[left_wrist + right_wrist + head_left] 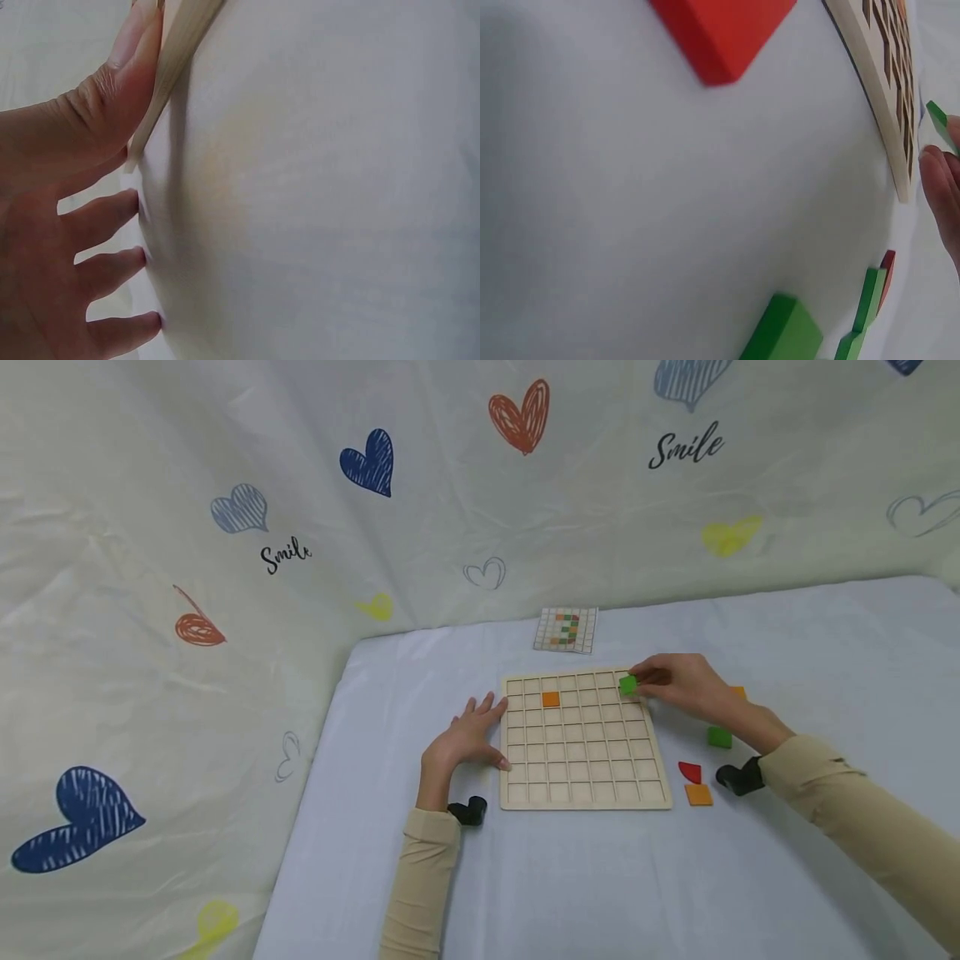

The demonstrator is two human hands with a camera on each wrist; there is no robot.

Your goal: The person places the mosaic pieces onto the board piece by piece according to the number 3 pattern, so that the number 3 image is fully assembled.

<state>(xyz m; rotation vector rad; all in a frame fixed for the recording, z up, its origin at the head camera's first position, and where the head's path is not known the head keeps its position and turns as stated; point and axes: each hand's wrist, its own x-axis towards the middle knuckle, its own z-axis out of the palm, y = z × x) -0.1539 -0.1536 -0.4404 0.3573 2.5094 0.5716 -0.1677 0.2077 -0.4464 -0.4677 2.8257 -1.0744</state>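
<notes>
A wooden grid board lies on the white cloth, with an orange square tile in one of its upper cells. My right hand pinches a green square tile between thumb and fingers, over the board's top right corner. In the right wrist view the fingers and that tile show at the right edge, beside the board. At the board's left edge rests my left hand, its fingers spread and thumb against the wooden side. The left wrist view shows the other fingertips down by the cloth.
Behind the board lies a pattern card with a coloured grid. To the right are a red quarter-round piece, an orange tile, a green tile and another orange piece partly behind the right arm. A heart-printed curtain hangs behind.
</notes>
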